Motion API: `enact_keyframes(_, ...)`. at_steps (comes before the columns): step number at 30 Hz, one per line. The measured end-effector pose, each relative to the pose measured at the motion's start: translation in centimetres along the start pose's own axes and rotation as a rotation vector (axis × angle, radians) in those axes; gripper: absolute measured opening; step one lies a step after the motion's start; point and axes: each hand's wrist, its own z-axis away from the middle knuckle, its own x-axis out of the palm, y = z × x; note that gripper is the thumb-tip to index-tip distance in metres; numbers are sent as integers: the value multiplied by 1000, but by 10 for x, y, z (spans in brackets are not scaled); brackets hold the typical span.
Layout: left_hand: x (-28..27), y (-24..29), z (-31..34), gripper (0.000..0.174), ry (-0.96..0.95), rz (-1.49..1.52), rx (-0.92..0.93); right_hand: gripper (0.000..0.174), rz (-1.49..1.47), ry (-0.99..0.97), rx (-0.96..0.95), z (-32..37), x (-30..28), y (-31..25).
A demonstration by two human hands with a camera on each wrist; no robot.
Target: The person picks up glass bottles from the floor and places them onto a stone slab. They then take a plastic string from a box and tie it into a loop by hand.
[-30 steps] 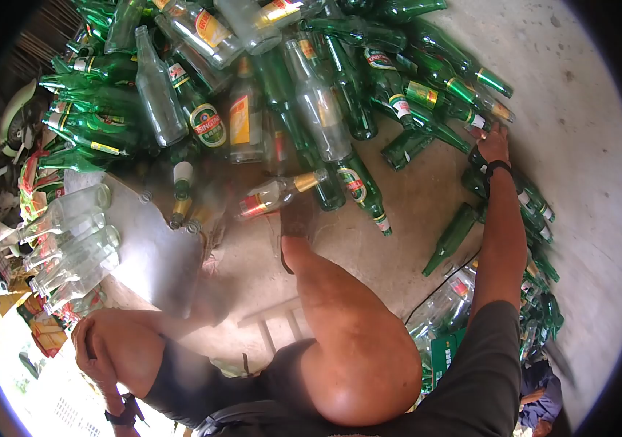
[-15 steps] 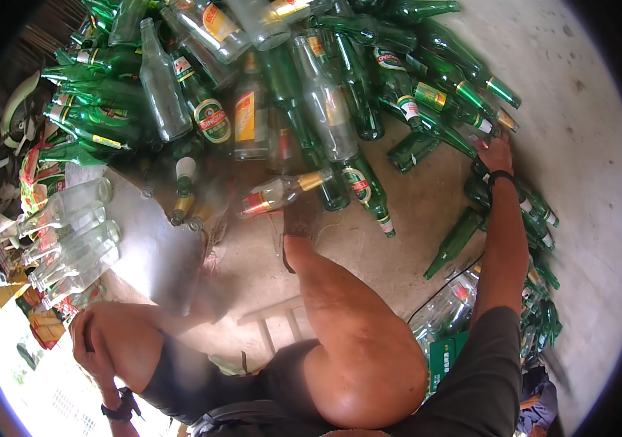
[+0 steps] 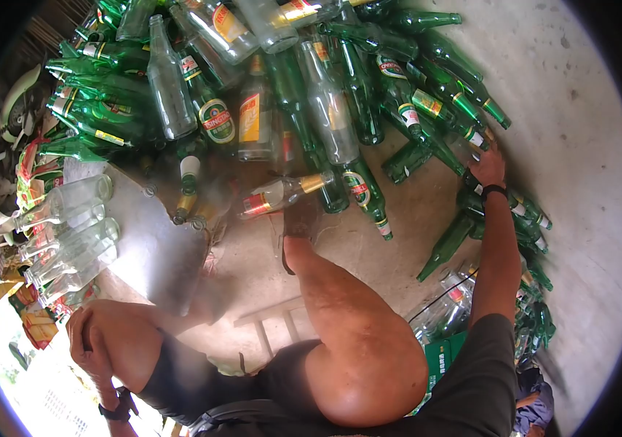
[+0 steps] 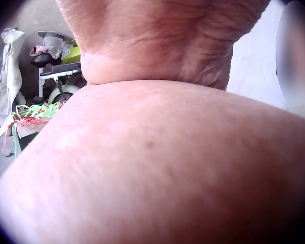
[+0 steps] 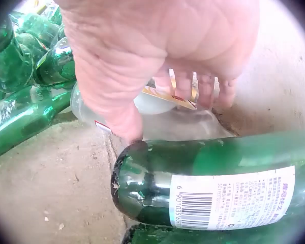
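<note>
My right hand (image 3: 489,167) reaches to the right edge of a heap of bottles. In the right wrist view its thumb and fingers curl round a clear glass bottle (image 5: 185,124) lying on the floor, with an orange and white label partly hidden under the hand. Just in front of it lies a green beer bottle (image 5: 147,188) with a white barcode label. My left hand (image 3: 89,342) rests on the left knee (image 3: 132,342), fingers relaxed and holding nothing. In the left wrist view its palm lies against the skin of the leg (image 4: 152,147).
Green and clear bottles (image 3: 325,102) are heaped ahead. More clear bottles (image 3: 70,240) lie in a stack at the left. A green bottle (image 3: 445,247) lies near the right forearm, and a green box (image 3: 443,357) stands beside the right thigh. A pale wall (image 3: 573,189) runs along the right.
My right hand has come slightly back toward the body along the heap's edge. The head view has turned a little. The left hand stays on the knee.
</note>
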Motion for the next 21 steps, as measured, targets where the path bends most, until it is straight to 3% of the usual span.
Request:
enact_keyframes(5, -2, 3, -1, 37, -6, 35, 4, 60, 26, 14, -17, 16, -33, -32)
enact_keyframes(8, -1, 2, -1, 37, 13, 41, -1, 63, 1, 124, -125, -3, 45, 10)
enact_keyframes(12, -1, 2, -3, 34, 14, 34, 14, 67, -44, -21, -45, 12, 18, -9)
enact_keyframes(14, 0, 3, -4, 33, 29, 46, 11, 62, -121, 206, -183, 23, 19, -10)
enact_keyframes(21, -1, 9, -5, 33, 47, 77, 24, 55, -232, 231, -217, 61, -17, -38)
